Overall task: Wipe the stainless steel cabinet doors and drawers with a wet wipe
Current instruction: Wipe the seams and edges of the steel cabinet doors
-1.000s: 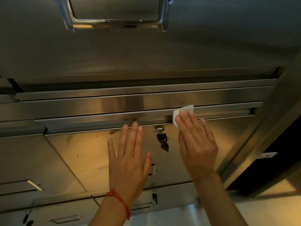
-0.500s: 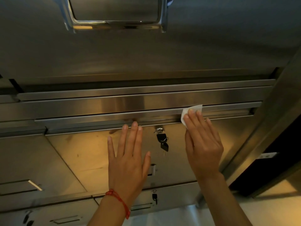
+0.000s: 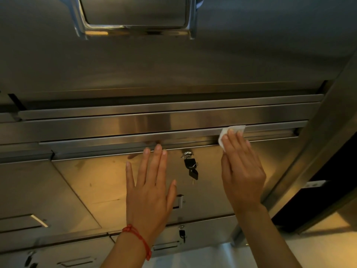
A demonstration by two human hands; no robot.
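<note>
The left hand [image 3: 149,187] lies flat on the drawer front [image 3: 100,182]. The lock with keys [image 3: 190,165] sits right of it. Farther right, the right hand [image 3: 241,171] presses the wet wipe [image 3: 231,130] against the handle rail [image 3: 135,140] above the drawer front.

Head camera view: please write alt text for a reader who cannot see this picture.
A person's right hand presses a white wipe with straight fingers against the long handle rail of a steel drawer. The left hand, a red bracelet on its wrist, lies flat on the drawer front beside a lock with hanging keys.
</note>
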